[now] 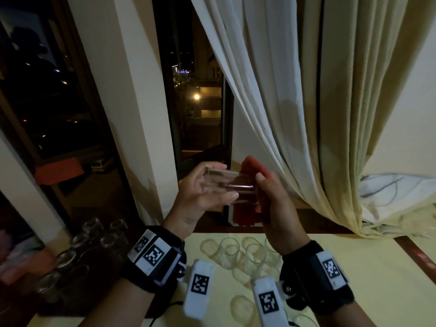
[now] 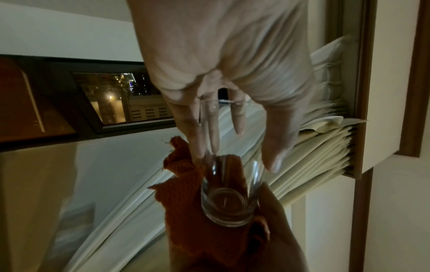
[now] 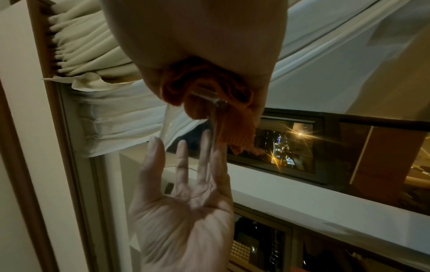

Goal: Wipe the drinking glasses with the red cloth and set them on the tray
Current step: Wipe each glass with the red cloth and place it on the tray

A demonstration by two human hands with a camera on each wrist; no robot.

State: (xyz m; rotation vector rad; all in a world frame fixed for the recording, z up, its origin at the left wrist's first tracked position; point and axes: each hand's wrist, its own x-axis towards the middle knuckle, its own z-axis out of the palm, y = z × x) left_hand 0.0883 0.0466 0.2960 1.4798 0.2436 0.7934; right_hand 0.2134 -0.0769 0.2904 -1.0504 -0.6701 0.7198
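In the head view we hold a clear drinking glass [image 1: 226, 187] on its side at chest height, just above the yellow table [image 1: 368, 274]. Our left hand [image 1: 200, 192] cradles its open end at 9 o'clock, fingers nearly straight and spread along the wall, thumb over the top. Our right hand [image 1: 273, 204] at 3 o'clock curls around the red cloth [image 1: 250, 175], which wraps the base of the glass; more cloth hangs below. Other glasses [image 1: 238, 253] stand on the table at 6 o'clock, and a dim group [image 1: 77, 256] at 8 o'clock sits on something too dark to identify, so we cannot tell whether it is the tray. From the left wrist, our left-hand fingers [image 2: 193, 134] lie extended along the glass [image 2: 229, 193], lightly touching it, while the cloth [image 2: 184, 200] bunches behind the thick base; the right hand [image 2: 274, 220] is half cut off at 6 o'clock. From the right wrist, our right hand [image 3: 193, 36] closes tightly on the cloth [image 3: 202, 86], hiding its fingertips and most of the glass [image 3: 216, 114]; the left palm [image 3: 186, 208] faces us, open.
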